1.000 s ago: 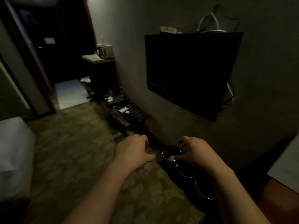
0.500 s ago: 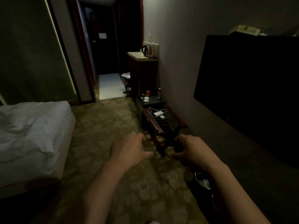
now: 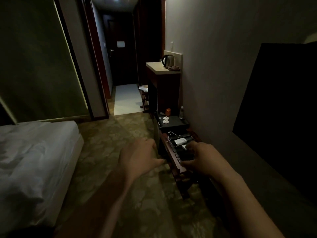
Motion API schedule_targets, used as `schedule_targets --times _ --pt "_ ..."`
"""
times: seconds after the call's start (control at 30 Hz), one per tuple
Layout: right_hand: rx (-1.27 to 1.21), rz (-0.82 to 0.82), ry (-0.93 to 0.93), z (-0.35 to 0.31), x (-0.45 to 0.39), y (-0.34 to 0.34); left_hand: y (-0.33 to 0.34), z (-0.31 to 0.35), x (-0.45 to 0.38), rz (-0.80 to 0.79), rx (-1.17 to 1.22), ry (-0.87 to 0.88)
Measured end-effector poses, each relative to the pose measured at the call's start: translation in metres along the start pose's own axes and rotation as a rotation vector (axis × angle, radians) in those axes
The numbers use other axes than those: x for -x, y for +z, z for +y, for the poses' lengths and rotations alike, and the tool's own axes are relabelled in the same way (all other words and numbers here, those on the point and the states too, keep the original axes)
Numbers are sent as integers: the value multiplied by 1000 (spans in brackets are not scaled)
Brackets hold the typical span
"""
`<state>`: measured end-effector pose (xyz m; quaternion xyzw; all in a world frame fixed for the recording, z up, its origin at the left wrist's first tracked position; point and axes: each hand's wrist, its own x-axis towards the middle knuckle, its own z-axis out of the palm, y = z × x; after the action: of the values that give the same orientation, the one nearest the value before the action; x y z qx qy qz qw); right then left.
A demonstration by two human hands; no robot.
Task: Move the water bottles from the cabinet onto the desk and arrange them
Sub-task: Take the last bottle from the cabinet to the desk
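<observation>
A dark wooden cabinet (image 3: pixel 163 90) with a pale top stands against the right wall ahead, a kettle (image 3: pixel 167 60) on it. One small clear water bottle (image 3: pixel 181 112) stands low beside the wall, at the foot of the cabinet, next to a black tray (image 3: pixel 173 121). My left hand (image 3: pixel 139 155) hovers over the carpet, fingers loosely spread, holding nothing. My right hand (image 3: pixel 201 158) is held out over a low slatted wooden rack (image 3: pixel 173 158), fingers curled but apart, with nothing in it. No desk shows.
A white charger with cable (image 3: pixel 180 141) lies on the rack. A bed with white sheets (image 3: pixel 32 157) fills the left. A dark TV (image 3: pixel 281 117) hangs on the right wall. A carpeted aisle leads to a dark hallway and door (image 3: pixel 121 64).
The view has swung left and forward along the wall: the TV slid to the right edge, the bed came in, and the cabinet and rack are nearer. The dark round objects below have left view.
</observation>
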<state>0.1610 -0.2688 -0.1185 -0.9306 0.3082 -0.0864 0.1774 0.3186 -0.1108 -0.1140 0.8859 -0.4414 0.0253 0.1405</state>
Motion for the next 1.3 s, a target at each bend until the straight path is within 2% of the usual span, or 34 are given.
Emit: schedule_targets --times 0.2,0.33,0.47,0.7,1.0,1.3 --pt "-17 -49 6 -2 -116 24 31 -55 -108 15 -9 -12" --pt "-35 -73 39 -11 -208 47 53 -102 -197 -30 -17 19" --pt "-27 -45 58 -24 -313 62 64 -155 -298 -6 -86 75" --pt "-93 -6 202 -45 -470 70 64 -221 -471 1 -115 189" --pt "-48 34 331 -6 -615 80 113 -236 -645 -28 -91 283" --pt "-29 83 391 91 -800 71 168 -198 -853 -7 -120 394"
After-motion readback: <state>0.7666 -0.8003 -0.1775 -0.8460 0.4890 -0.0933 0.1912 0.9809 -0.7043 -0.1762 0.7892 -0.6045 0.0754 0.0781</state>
